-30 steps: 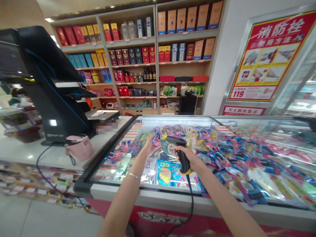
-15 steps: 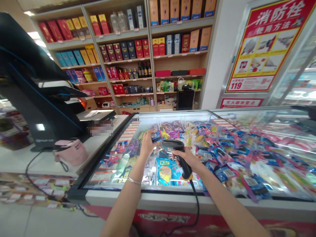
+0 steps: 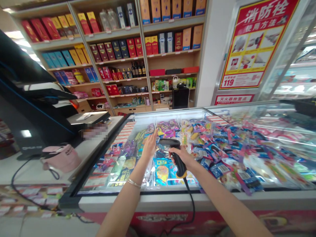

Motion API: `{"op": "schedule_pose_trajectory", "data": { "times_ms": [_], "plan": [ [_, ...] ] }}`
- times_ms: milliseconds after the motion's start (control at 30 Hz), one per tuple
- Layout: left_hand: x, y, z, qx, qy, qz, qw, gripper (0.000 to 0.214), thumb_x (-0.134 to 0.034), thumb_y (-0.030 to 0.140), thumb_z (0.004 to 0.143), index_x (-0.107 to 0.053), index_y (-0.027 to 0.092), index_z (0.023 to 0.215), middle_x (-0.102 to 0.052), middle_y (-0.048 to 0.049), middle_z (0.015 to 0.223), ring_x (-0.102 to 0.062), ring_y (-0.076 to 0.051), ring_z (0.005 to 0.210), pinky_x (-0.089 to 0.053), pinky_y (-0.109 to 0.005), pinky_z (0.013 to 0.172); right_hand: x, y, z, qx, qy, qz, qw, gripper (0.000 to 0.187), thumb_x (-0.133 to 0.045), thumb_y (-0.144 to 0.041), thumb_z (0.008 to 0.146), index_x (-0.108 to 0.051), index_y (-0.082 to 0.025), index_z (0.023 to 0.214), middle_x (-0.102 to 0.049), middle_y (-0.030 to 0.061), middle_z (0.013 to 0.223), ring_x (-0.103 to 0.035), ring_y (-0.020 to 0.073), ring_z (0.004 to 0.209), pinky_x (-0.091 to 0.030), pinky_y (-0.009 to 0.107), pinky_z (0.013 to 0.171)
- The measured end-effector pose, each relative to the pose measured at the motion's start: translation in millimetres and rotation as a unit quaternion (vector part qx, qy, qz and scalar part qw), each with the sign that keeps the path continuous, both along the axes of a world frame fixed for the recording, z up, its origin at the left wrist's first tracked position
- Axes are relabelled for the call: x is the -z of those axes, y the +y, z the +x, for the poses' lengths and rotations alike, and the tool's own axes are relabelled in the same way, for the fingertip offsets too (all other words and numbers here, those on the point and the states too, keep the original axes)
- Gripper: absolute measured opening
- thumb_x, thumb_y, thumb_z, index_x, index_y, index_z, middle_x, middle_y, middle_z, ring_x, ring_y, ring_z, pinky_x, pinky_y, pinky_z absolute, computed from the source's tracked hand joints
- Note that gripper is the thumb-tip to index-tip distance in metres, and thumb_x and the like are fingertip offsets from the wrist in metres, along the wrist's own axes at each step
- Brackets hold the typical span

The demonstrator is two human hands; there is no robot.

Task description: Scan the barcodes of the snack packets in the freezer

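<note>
My right hand [image 3: 181, 155] is closed round the grip of a black corded barcode scanner [image 3: 170, 143], whose head points left over the chest freezer [image 3: 148, 200]. My left hand [image 3: 150, 145] hovers just left of the scanner head with its fingers stretched upward and nothing visible in them. A thin bracelet sits on that wrist. Below both hands lie several colourful wrapped ice-cream packets [image 3: 161, 169] in the freezer. The scanner's black cable [image 3: 191, 207] hangs down over the freezer's front rim.
A black cash-register terminal [image 3: 29, 108] stands on the white counter [image 3: 22, 166] at left, with a pink cap [image 3: 63, 158] beside it. Shelves of boxed goods and bottles [image 3: 128, 49] fill the back wall. A red and yellow poster [image 3: 251, 42] hangs at right.
My left hand held a small packet up to the scanner before; now its fingers are straightened and the packet is gone from it. The view has shifted slightly right.
</note>
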State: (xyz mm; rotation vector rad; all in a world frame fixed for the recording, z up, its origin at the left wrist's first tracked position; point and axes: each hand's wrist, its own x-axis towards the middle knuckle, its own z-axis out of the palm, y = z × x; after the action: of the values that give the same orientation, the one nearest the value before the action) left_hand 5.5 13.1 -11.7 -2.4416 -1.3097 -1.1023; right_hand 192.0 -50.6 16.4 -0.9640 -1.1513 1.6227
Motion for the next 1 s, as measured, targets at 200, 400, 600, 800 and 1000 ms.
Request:
{"op": "schedule_pose_trajectory", "data": {
  "times_ms": [200, 400, 600, 800, 1000],
  "plan": [
    [-3.5, -2.6, 4.6, -0.006, 0.029, -0.023, 0.999, 0.079, -0.043, 0.002, 0.077, -0.017, 0.023, 0.148, -0.054, -0.0121, 0.129, -0.050, -0.025, 0.117, -0.041, -0.041, 0.099, -1.5, -1.1, -1.3, 0.008, 0.015, -0.008, 1.000, 0.019, -0.063, -0.033, 0.065, -0.057, -0.016, 0.058, -0.058, -0.0005, 0.051, -0.047, 0.0091, 0.036, -0.038, 0.022, 0.034],
    [-2.4, -1.4, 1.5, -0.011, 0.035, -0.019, 0.999, 0.084, -0.043, 0.000, 0.074, -0.014, 0.022, 0.149, -0.054, -0.0128, 0.130, -0.048, -0.026, 0.119, -0.041, -0.041, 0.099, -1.3, -1.3, 0.1, 0.007, 0.015, -0.008, 1.000, 0.021, -0.062, -0.032, 0.067, -0.057, -0.016, 0.055, -0.056, 0.0001, 0.048, -0.047, 0.0094, 0.037, -0.039, 0.021, 0.035],
    [0.3, 1.4, 0.4, -0.008, 0.008, -0.016, 1.000, 0.084, -0.046, 0.001, 0.072, -0.017, 0.022, 0.148, -0.052, -0.0129, 0.132, -0.049, -0.026, 0.118, -0.041, -0.040, 0.099, -0.8, 0.1, -0.1, -0.004, 0.009, -0.014, 1.000, 0.020, -0.062, -0.032, 0.068, -0.058, -0.016, 0.057, -0.058, 0.0008, 0.051, -0.048, 0.0092, 0.038, -0.039, 0.021, 0.035],
    [-28.1, -12.9, -23.4, -0.096, -0.060, 0.012, 0.993, 0.069, -0.050, 0.003, 0.071, -0.037, 0.019, 0.137, -0.056, -0.0116, 0.121, -0.051, -0.026, 0.113, -0.041, -0.041, 0.098, -7.5, -5.8, -8.8, -0.015, -0.016, 0.005, 1.000, 0.018, -0.064, -0.032, 0.068, -0.059, -0.015, 0.063, -0.059, 0.0008, 0.055, -0.048, 0.0090, 0.039, -0.039, 0.021, 0.037],
    [-49.8, -51.9, -107.8, -0.245, -0.057, 0.063, 0.966, 0.047, -0.061, 0.013, 0.071, -0.053, 0.020, 0.117, -0.057, -0.0106, 0.119, -0.053, -0.028, 0.108, -0.041, -0.041, 0.095, -24.3, -14.4, -51.0, -0.046, 0.006, 0.011, 0.999, 0.015, -0.062, -0.028, 0.069, -0.058, -0.015, 0.062, -0.059, 0.0013, 0.055, -0.048, 0.0092, 0.040, -0.040, 0.021, 0.037]
  ]
}}
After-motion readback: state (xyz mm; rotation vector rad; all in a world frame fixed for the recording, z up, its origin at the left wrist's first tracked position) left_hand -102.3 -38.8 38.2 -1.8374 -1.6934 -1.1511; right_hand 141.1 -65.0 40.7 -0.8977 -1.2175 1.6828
